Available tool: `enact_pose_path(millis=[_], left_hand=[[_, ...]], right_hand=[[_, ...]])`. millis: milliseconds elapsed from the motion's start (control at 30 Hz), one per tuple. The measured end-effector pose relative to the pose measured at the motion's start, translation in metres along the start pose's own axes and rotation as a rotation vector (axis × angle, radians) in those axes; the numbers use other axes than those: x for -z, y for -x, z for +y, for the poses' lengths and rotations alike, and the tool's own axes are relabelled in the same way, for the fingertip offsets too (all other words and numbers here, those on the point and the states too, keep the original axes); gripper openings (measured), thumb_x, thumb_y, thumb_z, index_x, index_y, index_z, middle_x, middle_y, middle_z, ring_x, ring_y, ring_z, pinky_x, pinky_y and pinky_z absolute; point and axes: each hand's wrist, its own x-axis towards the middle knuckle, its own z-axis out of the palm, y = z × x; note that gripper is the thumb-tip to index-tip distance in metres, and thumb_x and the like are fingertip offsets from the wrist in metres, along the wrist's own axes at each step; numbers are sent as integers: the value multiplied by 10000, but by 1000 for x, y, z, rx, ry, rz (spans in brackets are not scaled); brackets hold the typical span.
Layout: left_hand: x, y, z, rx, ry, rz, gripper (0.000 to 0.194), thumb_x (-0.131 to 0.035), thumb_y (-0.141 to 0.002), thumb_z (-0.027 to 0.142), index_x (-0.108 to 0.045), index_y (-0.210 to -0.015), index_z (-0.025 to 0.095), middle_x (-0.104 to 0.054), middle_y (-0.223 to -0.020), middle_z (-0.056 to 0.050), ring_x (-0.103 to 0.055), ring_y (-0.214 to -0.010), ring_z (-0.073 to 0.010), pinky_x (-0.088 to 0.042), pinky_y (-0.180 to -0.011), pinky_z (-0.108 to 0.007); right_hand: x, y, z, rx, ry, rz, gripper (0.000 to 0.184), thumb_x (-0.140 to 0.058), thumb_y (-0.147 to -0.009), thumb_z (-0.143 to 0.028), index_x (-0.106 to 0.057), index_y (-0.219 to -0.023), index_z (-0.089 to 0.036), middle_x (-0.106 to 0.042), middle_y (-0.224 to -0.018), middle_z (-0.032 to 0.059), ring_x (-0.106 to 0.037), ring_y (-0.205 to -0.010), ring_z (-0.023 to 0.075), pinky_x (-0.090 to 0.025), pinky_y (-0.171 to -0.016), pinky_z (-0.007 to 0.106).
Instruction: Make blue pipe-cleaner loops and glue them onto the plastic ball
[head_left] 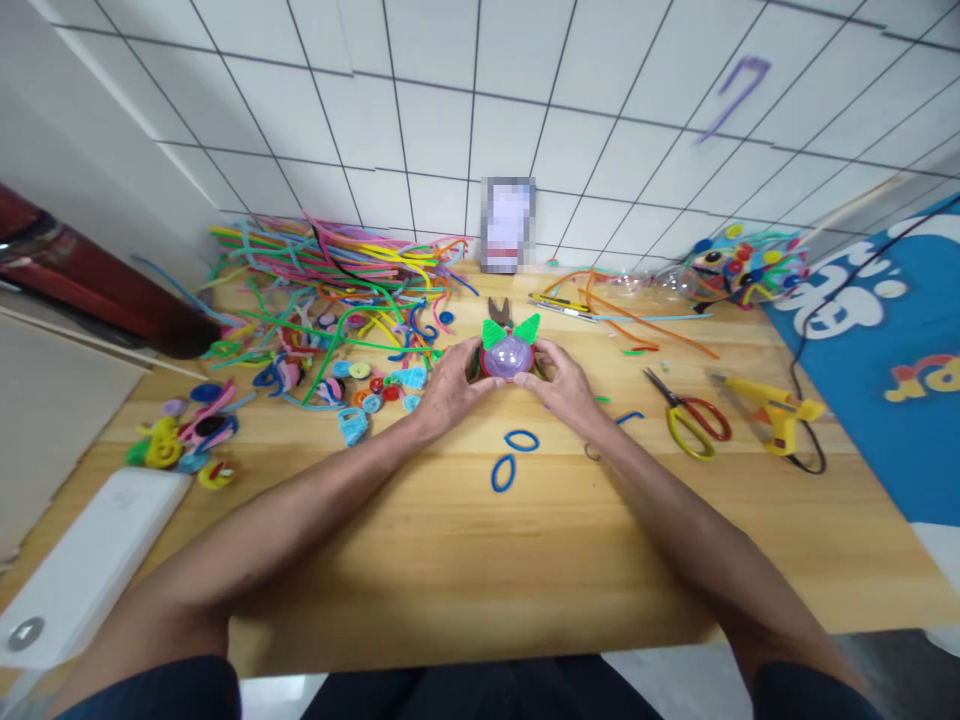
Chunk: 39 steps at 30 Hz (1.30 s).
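Note:
Between my two hands is a clear, purple-tinted plastic ball with a red band around it and two green pipe-cleaner ears (526, 329) on top; the ball (508, 358) is low over the wooden table. My left hand (453, 385) closes on its left side, thumb along the front. From the other side my right hand (559, 383) grips it the same way. Behind the ears the jaws of a pair of pliers (499, 311) stick out, the rest mostly hidden. Closer to me lie two blue pipe-cleaner loops (521, 440), apart from both hands.
Loose pipe cleaners (330, 265) and small coiled pieces (360, 400) cover the left side. Scissors (688, 415) and a yellow glue gun (780, 410) lie right. A phone (508, 225) leans on the tiled wall. A white power bank (94, 565) and red flask (97, 270) are left.

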Motion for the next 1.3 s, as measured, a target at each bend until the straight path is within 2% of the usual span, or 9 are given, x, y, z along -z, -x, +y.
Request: enact_pose_path(millis=[267,433,600,933,1133,1300], left_hand=[[1,-16,0,19,84,-68,589,-859,-832,279,-627,-1367,190,-725,-1368,-147,-688,-1289,-349,-530,-1135,-522],[-4,-25,-5,6,112,-62,568,-821,-867,299,-614,-1378,159,-697,-1407,-171,-674,-1318,-347,-517,-1165,-524],[-6,-25,-9,17,148,-31,686,-849,-853,339,-563,-1453,172,-660,-1480,-181,-651,-1367,-352,-501,-1190,-525],[-2,-25,-8,22,106,-69,593,-819,-869,296,-608,-1412,189,-719,-1412,-140,-677,-1325,-339,-529,-1149,-498],[-1,-24,-14,10,66,-26,674,-875,-835,393,-612,-1420,185,-675,-1452,-183,-642,-1363,-364,-497,-1177,-553],[-2,-26,-17,20,83,-30,599,-868,-842,374,-654,-1371,193,-715,-1400,-170,-671,-1321,-365,-522,-1148,-557]], right_hand=[[-3,-17,6,13,-106,-7,624,-824,-784,-432,-659,-1355,-239,-730,-1375,104,-705,-1186,294,-535,-1116,500],[-5,-23,3,-8,-192,-27,647,-812,-787,-419,-638,-1382,-235,-737,-1360,91,-732,-1140,277,-570,-1073,474],[-6,-23,7,-11,-159,-7,665,-815,-800,-470,-637,-1398,-243,-720,-1385,101,-727,-1174,284,-565,-1090,474],[-11,-22,17,-1,-120,68,635,-819,-780,-453,-648,-1349,-230,-741,-1341,117,-727,-1174,305,-567,-1098,516],[-11,-21,14,1,-113,68,646,-824,-785,-477,-645,-1361,-246,-738,-1345,107,-723,-1171,300,-576,-1077,505],[-10,-20,14,8,-104,65,629,-815,-797,-502,-648,-1352,-257,-739,-1333,103,-712,-1183,301,-566,-1082,503]])
